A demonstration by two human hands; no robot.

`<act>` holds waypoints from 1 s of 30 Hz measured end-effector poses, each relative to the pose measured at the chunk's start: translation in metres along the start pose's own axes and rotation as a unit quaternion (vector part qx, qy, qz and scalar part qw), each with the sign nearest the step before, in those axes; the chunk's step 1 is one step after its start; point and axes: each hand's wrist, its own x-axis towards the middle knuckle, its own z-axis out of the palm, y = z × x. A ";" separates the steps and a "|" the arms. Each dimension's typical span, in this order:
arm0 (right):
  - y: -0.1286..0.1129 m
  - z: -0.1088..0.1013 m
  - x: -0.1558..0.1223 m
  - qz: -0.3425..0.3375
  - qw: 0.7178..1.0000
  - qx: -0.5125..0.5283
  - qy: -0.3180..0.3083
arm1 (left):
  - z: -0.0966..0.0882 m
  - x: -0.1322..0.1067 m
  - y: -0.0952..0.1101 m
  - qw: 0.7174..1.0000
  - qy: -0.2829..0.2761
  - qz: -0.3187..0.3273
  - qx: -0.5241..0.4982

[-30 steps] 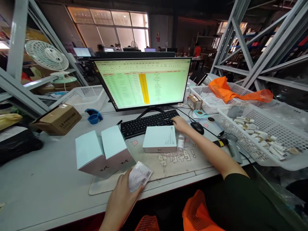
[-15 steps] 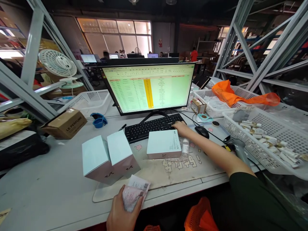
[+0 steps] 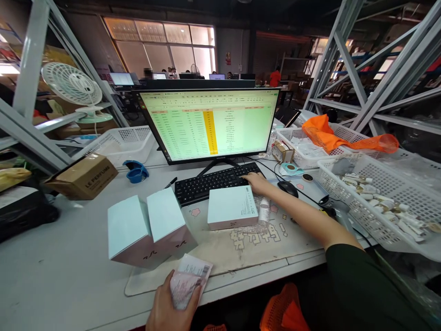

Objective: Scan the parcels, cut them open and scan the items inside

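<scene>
Behind the keyboard (image 3: pixel 215 181), the monitor (image 3: pixel 210 124) is glowing green, and we are resting our right hand (image 3: pixel 257 182) with loose fingers on the keyboard's right end, gripping nothing. Well in front of the keyboard, past the flat white box (image 3: pixel 231 212), our left hand (image 3: pixel 168 305) is clasping a small labelled packet (image 3: pixel 188 281) at the desk edge.

"LE PERFUME" on the side of the brown cardboard box (image 3: pixel 84 176) at the desk's left
</scene>
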 end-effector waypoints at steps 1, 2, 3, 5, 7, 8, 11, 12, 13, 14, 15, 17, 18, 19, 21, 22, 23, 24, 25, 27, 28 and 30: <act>0.000 0.000 -0.003 0.007 1.000 0.001 0.002 | 0.001 0.000 -0.002 1.000 0.002 0.003 -0.002; 0.001 0.001 -0.005 0.013 1.000 0.003 0.001 | 0.002 0.001 -0.003 1.000 0.003 0.007 -0.002; 0.001 0.001 -0.008 0.018 1.000 0.005 0.000 | 0.003 0.001 -0.005 1.000 0.004 0.012 -0.002; 0.005 0.002 -0.010 0.028 1.000 0.012 -0.007 | 0.005 0.001 -0.007 1.000 0.005 0.017 0.004; 0.011 0.001 -0.011 0.040 0.999 0.020 -0.010 | 0.005 0.002 -0.007 1.000 0.007 0.020 0.012; 0.015 0.000 -0.011 0.049 0.998 0.023 -0.008 | 0.005 0.002 -0.007 1.000 0.008 0.021 0.013; 0.028 -0.003 -0.013 0.085 0.996 0.027 0.004 | 0.007 0.003 -0.009 1.000 0.006 0.013 0.015; 0.032 -0.004 -0.014 0.093 0.995 0.027 0.007 | 0.007 0.003 -0.010 1.000 0.004 0.010 0.016; 0.035 -0.004 -0.014 0.097 0.995 0.027 0.008 | 0.008 0.003 -0.011 1.000 0.002 0.007 0.017; 0.037 -0.004 -0.014 0.098 0.995 0.027 0.009 | 0.009 0.004 -0.012 1.000 0.000 0.005 0.017; 0.038 -0.003 -0.014 0.098 0.995 0.026 0.010 | 0.009 0.004 -0.012 1.000 -0.002 0.004 0.016; 0.038 -0.001 -0.012 0.093 0.995 0.023 0.013 | 0.009 0.004 -0.013 1.000 0.001 0.006 0.009; 0.038 0.000 -0.011 0.092 0.995 0.021 0.013 | 0.009 0.004 -0.013 1.000 0.004 0.011 0.006; 0.038 0.000 -0.009 0.091 0.996 0.018 0.012 | 0.009 0.004 -0.012 1.000 0.009 0.016 0.004; 0.036 0.001 -0.006 0.087 0.996 0.013 0.012 | 0.009 0.003 -0.011 1.000 0.017 0.021 0.001; 0.036 0.001 -0.004 0.084 0.996 0.011 0.013 | 0.010 0.003 -0.011 1.000 0.019 0.019 -0.002; 0.035 0.001 -0.003 0.078 0.997 0.008 0.016 | 0.010 0.003 -0.012 1.000 0.019 0.017 -0.005; 0.034 0.001 -0.003 0.069 0.997 0.005 0.017 | 0.011 0.003 -0.012 1.000 0.021 0.015 -0.007; 0.033 0.002 -0.003 0.058 0.998 0.001 0.018 | 0.012 0.003 -0.013 1.000 0.023 0.015 -0.007; 0.031 0.006 -0.004 0.040 0.999 -0.006 0.013 | 0.013 0.002 -0.014 0.999 0.029 0.022 0.003; 0.031 0.008 -0.005 0.034 0.999 -0.010 0.010 | 0.013 0.002 -0.014 0.999 0.032 0.025 0.009; 0.030 0.011 -0.006 0.028 0.999 -0.016 0.006 | 0.013 0.001 -0.013 0.999 0.033 0.027 0.015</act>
